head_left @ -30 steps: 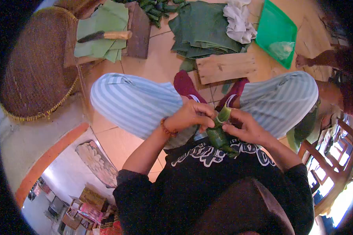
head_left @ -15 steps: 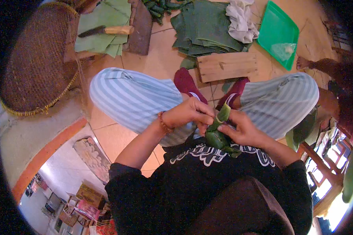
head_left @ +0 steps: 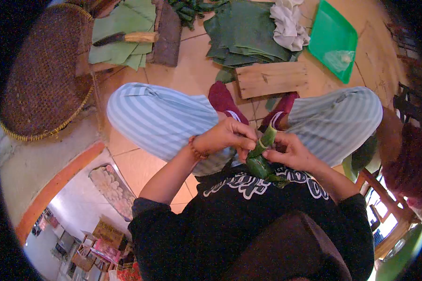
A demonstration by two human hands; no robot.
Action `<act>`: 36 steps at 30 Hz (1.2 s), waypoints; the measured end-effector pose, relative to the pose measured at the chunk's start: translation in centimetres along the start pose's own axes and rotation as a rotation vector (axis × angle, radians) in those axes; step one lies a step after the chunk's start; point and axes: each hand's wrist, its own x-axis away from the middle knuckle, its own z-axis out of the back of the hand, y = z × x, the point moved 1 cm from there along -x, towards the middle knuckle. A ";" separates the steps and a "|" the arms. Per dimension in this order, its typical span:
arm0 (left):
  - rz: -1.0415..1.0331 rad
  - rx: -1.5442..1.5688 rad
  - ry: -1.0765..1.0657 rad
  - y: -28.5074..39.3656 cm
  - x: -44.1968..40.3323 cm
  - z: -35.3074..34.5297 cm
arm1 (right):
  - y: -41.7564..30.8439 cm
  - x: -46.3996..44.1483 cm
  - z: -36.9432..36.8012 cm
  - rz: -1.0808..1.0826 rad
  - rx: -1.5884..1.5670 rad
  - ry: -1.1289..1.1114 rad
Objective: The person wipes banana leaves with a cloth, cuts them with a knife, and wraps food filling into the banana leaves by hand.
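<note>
A folded green leaf packet [head_left: 259,167] is held between my two hands, above my lap. A pale thin strip [head_left: 262,141] circles its narrow upper end. My left hand [head_left: 229,136], with a beaded bracelet at the wrist, pinches beside the strip with thumb and fingers closed. From the other side my right hand [head_left: 290,150] grips the packet with bent fingers, its thumb lying near the band. The lower part of the packet hangs toward my black shirt. Some fingertips are hidden behind the leaf.
Ahead lie a wooden block [head_left: 272,78], stacked dark leaves [head_left: 241,30], a white cloth [head_left: 290,23] and a green tray [head_left: 333,40] with a plastic bag. Left are a knife [head_left: 125,37] on lighter leaves [head_left: 126,14] and a woven basket [head_left: 49,70]. A person [head_left: 408,164] is at right.
My hands and the packet stay almost in place, with the right fingers slightly shifted. At the right, the other person's bare foot beside the tray has gone from view.
</note>
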 end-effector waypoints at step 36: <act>-0.120 -0.250 0.591 5.3 1.2 1.4 | -1.5 -4.6 5.3 0.368 0.527 0.415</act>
